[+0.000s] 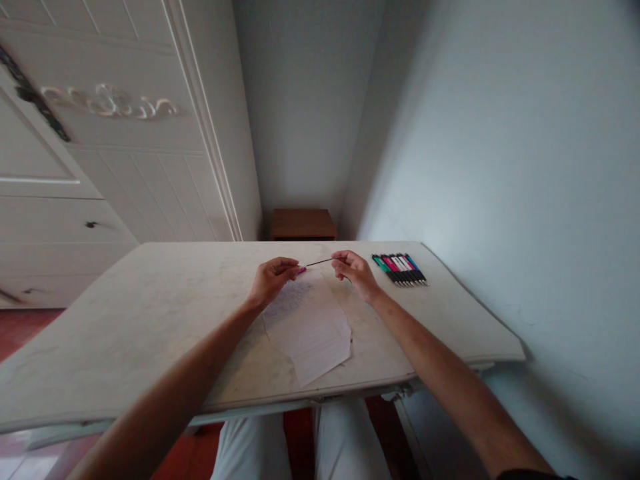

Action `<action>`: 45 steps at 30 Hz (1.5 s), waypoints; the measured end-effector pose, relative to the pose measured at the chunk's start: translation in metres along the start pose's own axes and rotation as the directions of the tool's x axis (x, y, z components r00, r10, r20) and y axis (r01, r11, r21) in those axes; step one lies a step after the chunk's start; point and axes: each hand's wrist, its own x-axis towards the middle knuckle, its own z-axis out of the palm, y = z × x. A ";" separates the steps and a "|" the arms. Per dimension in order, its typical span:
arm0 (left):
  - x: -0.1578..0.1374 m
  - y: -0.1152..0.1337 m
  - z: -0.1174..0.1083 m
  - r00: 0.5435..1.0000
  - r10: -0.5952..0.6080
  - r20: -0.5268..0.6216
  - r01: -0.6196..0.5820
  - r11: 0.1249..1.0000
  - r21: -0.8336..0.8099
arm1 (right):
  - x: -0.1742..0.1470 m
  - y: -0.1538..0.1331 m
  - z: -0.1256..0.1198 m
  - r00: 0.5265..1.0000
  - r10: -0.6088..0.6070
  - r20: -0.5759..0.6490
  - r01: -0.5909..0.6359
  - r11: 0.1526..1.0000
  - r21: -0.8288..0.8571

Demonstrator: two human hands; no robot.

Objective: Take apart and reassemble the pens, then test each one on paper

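Above the top of a sheet of paper [320, 333], my left hand [274, 277] is closed on a pink pen barrel [301, 270], most of it hidden by the fingers. My right hand [354, 270] pinches the far end of a thin dark pen refill [319, 262]. The refill stretches between the two hands, its left end close to the barrel's opening; whether it enters the barrel I cannot tell. Dense scribbles cover the upper left of the paper, which has torn, uneven edges.
Several pens [400, 270] in green, pink, white and blue lie side by side on the white table [175, 320], right of my right hand. A wall [500, 167] borders the table's right side. A white cabinet [150, 173] stands behind left, and a brown wooden stand [303, 223] beyond the far edge.
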 end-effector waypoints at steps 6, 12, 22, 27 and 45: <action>0.000 -0.001 0.001 1.000 -0.014 0.021 0.015 0.999 -0.037 | -0.002 0.000 0.002 0.999 0.043 0.018 -0.044 0.998 0.042; 0.001 -0.002 -0.001 0.999 -0.027 0.019 0.027 1.000 -0.012 | -0.002 0.004 0.001 0.996 0.086 0.011 -0.086 0.993 0.079; 0.001 -0.005 0.000 0.999 -0.015 0.040 0.016 1.000 -0.025 | -0.001 0.008 -0.001 0.990 0.139 -0.002 -0.138 0.986 0.095; 0.000 -0.002 0.000 0.998 -0.006 0.068 0.010 0.998 -0.057 | -0.001 0.009 0.000 0.990 0.142 -0.004 -0.141 0.987 0.082; 0.001 -0.006 -0.024 0.981 0.176 0.085 -0.178 0.623 0.762 | 0.001 0.002 -0.008 0.988 0.137 -0.063 -0.129 0.984 0.121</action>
